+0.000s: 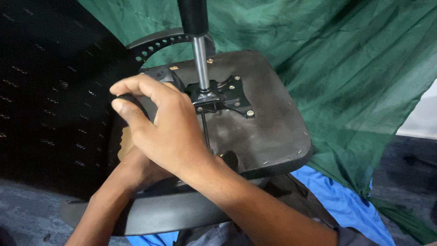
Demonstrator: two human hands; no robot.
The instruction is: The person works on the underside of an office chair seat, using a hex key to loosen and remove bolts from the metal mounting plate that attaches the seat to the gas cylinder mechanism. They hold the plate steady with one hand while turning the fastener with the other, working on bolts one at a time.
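An office chair lies upside down, with the dark underside of its seat [268, 127] facing me. A black metal plate [230, 93] is screwed to it, and a chrome gas column [200, 59] rises from the plate. My right hand [159, 123] reaches across the seat from the lower right, its fingers curled around a black round knob [129, 101] at the seat's left side. My left hand [136, 168] sits under the right one at the seat's near edge. Its fingers are hidden.
The black mesh backrest [45, 91] fills the left. A grey armrest [173, 214] lies near me, and another [154, 43] curves behind the column. A thin lever with a black paddle [231, 159] runs along the seat. Green cloth [346, 59] hangs behind, with blue cloth [337, 200] below.
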